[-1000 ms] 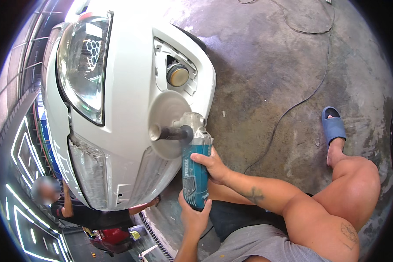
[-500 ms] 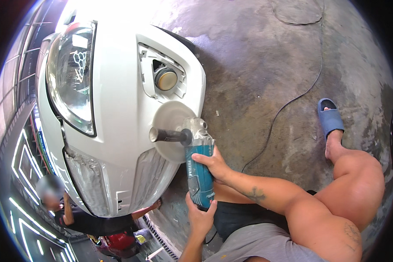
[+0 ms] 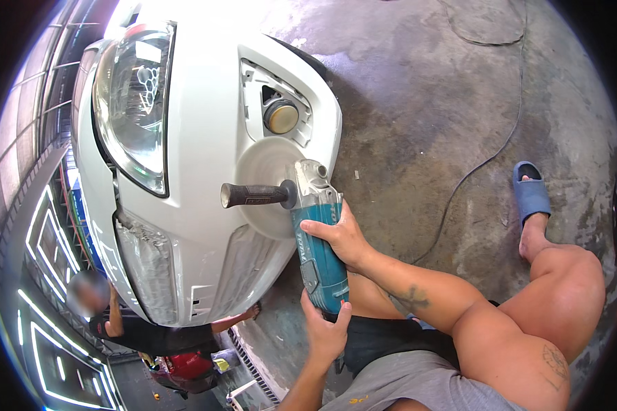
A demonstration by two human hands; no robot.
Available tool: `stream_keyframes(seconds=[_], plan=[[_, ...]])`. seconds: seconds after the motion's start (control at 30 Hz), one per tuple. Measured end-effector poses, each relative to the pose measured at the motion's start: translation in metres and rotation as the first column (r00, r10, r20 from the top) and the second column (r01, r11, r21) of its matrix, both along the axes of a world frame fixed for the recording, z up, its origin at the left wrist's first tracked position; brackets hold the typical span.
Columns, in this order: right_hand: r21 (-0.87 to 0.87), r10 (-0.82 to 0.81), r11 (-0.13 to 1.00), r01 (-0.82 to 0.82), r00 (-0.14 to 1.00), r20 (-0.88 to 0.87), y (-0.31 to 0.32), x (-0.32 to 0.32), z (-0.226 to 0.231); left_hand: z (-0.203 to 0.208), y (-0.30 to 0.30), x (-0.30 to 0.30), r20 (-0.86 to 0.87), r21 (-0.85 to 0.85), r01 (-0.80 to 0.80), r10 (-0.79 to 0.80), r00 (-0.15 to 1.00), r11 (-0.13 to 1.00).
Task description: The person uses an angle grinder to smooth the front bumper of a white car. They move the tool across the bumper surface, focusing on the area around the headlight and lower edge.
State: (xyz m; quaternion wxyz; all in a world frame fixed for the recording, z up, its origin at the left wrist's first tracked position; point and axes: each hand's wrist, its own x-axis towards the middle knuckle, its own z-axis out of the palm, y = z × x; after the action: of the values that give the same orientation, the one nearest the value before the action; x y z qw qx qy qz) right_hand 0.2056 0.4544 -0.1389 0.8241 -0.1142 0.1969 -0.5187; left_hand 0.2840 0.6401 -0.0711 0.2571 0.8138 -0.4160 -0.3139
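- At the lower corner of the white car bumper (image 3: 206, 89), the round polishing pad (image 3: 267, 185) lies flat on the paint, just below the fog lamp (image 3: 281, 116) and to the right of the headlight (image 3: 134, 103).
- The teal polisher (image 3: 320, 257) points away from the person; its black side handle (image 3: 253, 195) sticks out to the left and no hand is on it.
- The right hand (image 3: 343, 236) holds the body of the machine near the head, fingers closed around it from the right side.
- The left hand (image 3: 325, 329) grips the near end of the polisher, fingers wrapped around it — a firm two-point hold.
- To do this step well, I think the pad must stay flat on the curved panel; a tilted pad can bite with its edge and mark the paint.
- The recess of the fog lamp is very near the pad — it is better to keep the edge away from this sharp plastic rim.
- The black cable (image 3: 487, 157) runs over the concrete floor (image 3: 418, 103) on the right, beside the foot in the blue sandal (image 3: 530, 192); it should stay clear of the pad and of the feet.
- Light, even pressure seems enough here, because the bumper is thin plastic.
- Another person crouches at the near left, well apart from the machine.
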Motion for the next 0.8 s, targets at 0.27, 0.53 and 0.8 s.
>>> stream_keyframes(seconds=[0.27, 0.53, 0.8], plan=[[0.03, 0.045, 0.998, -0.047, 0.997, 0.068, 0.033, 0.015, -0.014, -0.008, 0.035, 0.015, 0.263, -0.032, 0.098, -0.086, 0.961, 0.995], [-0.126, 0.132, 0.988, -0.083, 0.882, 0.452, 0.011, 0.016, 0.009, 0.057, 0.002, -0.025, 0.447, -0.022, 0.055, -0.039, 0.894, 0.998], [-0.282, 0.194, 0.959, -0.036, 0.807, 0.558, -0.066, 0.015, 0.014, 0.078, -0.064, -0.056, 0.613, -0.039, 0.16, -0.103, 0.783, 0.986]])
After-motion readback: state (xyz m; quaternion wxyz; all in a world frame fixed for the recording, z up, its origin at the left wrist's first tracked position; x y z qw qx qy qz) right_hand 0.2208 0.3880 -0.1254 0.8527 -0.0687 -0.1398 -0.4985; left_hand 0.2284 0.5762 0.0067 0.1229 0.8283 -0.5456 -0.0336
